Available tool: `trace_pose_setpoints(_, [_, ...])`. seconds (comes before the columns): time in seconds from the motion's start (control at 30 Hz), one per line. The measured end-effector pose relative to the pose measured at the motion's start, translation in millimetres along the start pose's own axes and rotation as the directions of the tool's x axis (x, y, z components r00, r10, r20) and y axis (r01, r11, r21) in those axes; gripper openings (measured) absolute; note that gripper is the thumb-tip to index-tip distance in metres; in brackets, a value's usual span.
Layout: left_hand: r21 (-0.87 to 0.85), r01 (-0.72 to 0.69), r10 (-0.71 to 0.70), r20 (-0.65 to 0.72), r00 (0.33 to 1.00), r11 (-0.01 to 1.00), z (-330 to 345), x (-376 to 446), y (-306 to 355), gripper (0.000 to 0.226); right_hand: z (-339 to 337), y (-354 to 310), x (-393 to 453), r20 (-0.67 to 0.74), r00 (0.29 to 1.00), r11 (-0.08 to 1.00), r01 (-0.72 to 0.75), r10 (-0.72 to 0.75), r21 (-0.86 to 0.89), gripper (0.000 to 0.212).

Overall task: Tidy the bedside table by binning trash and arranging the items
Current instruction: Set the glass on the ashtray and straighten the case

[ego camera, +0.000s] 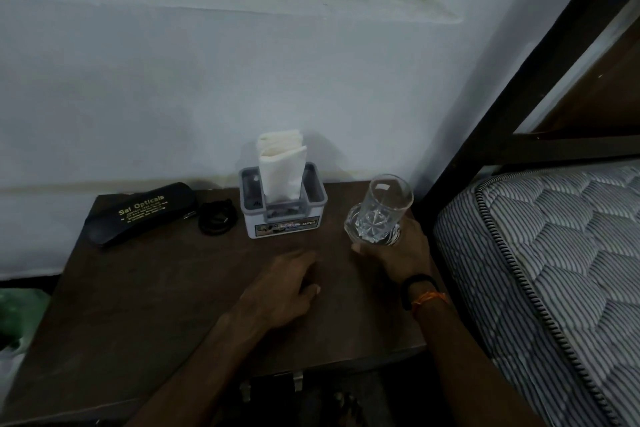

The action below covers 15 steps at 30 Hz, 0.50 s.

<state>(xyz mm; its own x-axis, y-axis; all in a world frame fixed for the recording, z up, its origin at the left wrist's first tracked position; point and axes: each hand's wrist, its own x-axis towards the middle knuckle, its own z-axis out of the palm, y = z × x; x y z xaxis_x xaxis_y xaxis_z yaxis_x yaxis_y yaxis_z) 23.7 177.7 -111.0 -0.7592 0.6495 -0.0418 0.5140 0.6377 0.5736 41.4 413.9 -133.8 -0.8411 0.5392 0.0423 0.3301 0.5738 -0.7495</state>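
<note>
At ten o'clock on the desk (138, 305) lay the glasses case (140, 213), then the black cord (217, 218) and the tissue holder (283, 204). My left hand (287, 288) rested flat, its grip apart. At two o'clock my right hand (398, 250) clamped the glass (382, 210), tilted; I judged it best levelled, then set down gently beside the holder.
</note>
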Motion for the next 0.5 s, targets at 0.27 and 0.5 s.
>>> trace_pose_setpoints(0.27, [-0.002, 0.026, -0.026, -0.001, 1.0, 1.0, -7.7, -7.4, -10.5, 0.052, 8.0, -10.3, 23.5, 0.007, 1.0, 1.0, -0.013, 0.013, 0.004, 0.101])
trace_pose_setpoints(0.5, [-0.016, 0.075, -0.074, 0.025, 0.997, 0.997, -18.8, -13.2, -18.9, 0.049, 12.4, -17.9, 36.6, -0.017, 1.0, 1.0, 0.001, -0.001, 0.015, 0.096])
